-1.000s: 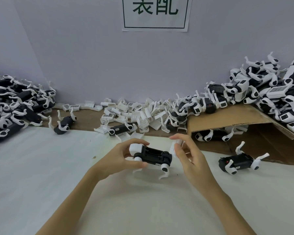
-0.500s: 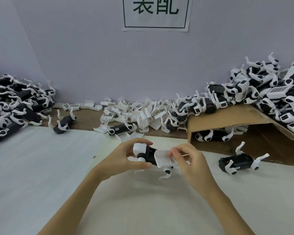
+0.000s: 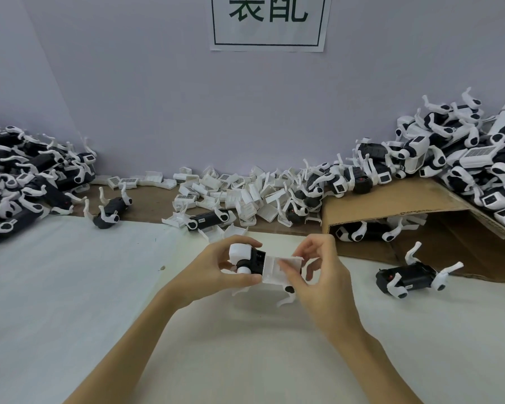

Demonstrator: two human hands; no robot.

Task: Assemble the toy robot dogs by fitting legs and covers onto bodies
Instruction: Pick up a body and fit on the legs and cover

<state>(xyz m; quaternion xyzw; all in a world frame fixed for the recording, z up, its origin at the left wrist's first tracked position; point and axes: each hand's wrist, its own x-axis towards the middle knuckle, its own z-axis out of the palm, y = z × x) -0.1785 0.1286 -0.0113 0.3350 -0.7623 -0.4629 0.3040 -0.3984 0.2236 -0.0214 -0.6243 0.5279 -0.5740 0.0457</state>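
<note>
Plenty remains: loose covers (image 3: 247, 196) litter twelve o'clock, bare bodies lie about, though finished dogs (image 3: 464, 158) pile at two o'clock. Centre, the left hand (image 3: 216, 272) closes round a black body (image 3: 257, 259) (legs already on), while the right hand (image 3: 318, 275) pinches a white cover (image 3: 277, 271) down onto it

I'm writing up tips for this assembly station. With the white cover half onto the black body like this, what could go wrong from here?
1. The white cover sits only partway along the black body, so pressing down now could seat it crooked or jam it.
2. The left hand pinches just the head end, so a firm push from the right hand could twist the dog out of that grip.
3. The thin legs hang free underneath and could bend against the table.
</note>
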